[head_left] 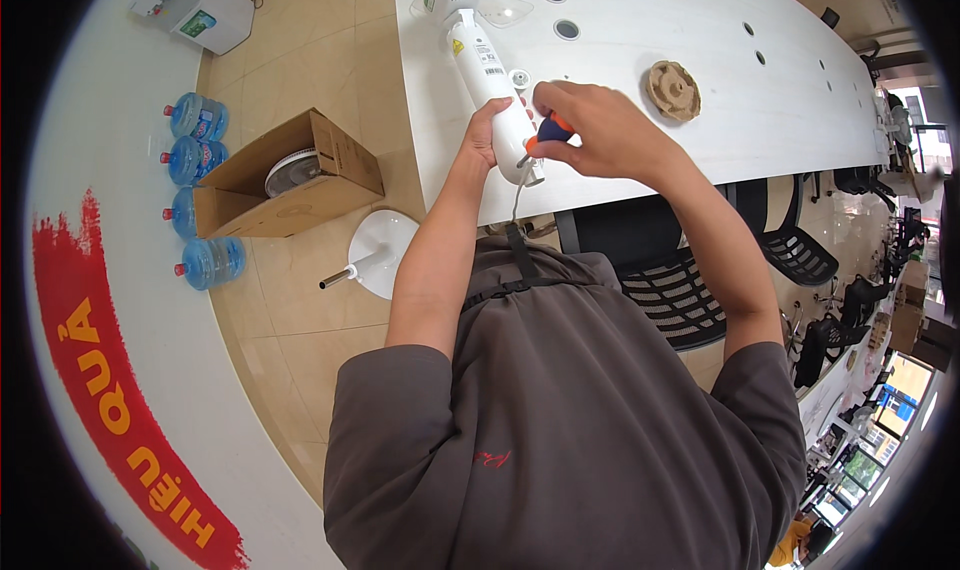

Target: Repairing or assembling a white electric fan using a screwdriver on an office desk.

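Observation:
The white body of an electric fan lies along the table, with its vented motor housing and clear blades at the far end. My left hand is wrapped round the body near its lower end. In my right hand is a screwdriver with a dark blue and orange handle. Its shaft points down at the body's near end; whether the tip touches a screw, I cannot tell. A grey cord hangs from that end over the table edge. Beside the body sits a small round white part.
A moulded brown pulp piece rests on the white table. On the floor to the left are a round white stand base with a metal pole, an open cardboard box and several blue water bottles. Black mesh chairs stand at the table's near side.

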Demonstrator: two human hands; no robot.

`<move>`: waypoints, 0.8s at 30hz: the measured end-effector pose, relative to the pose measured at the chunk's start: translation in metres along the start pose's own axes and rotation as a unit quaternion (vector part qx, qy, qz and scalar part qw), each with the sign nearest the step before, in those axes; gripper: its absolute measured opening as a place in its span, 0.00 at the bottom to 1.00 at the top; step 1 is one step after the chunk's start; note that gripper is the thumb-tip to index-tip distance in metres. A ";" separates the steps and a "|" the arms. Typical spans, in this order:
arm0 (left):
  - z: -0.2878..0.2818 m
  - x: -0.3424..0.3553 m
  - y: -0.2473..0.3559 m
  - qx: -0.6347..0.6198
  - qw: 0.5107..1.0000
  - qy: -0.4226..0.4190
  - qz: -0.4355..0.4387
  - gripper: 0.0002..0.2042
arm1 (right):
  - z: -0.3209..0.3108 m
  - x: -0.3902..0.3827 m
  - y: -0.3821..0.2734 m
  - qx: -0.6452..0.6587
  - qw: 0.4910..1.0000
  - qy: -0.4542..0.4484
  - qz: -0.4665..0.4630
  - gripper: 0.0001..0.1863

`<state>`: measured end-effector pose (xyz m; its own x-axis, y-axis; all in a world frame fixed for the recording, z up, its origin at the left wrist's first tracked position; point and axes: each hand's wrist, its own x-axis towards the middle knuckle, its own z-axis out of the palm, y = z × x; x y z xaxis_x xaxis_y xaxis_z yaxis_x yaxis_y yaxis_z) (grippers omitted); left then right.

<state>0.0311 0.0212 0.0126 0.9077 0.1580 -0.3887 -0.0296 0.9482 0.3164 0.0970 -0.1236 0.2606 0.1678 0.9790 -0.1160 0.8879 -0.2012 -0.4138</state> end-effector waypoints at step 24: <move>-0.002 -0.002 0.002 -0.011 1.000 -0.018 0.021 0.22 | 0.011 -0.005 0.001 0.047 0.994 0.074 -0.069 0.23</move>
<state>0.0283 0.0233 0.0128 0.9203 0.1875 -0.3434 -0.0766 0.9471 0.3118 0.0919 -0.1294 0.2506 0.1148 0.9903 0.0781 0.8643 -0.0609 -0.4993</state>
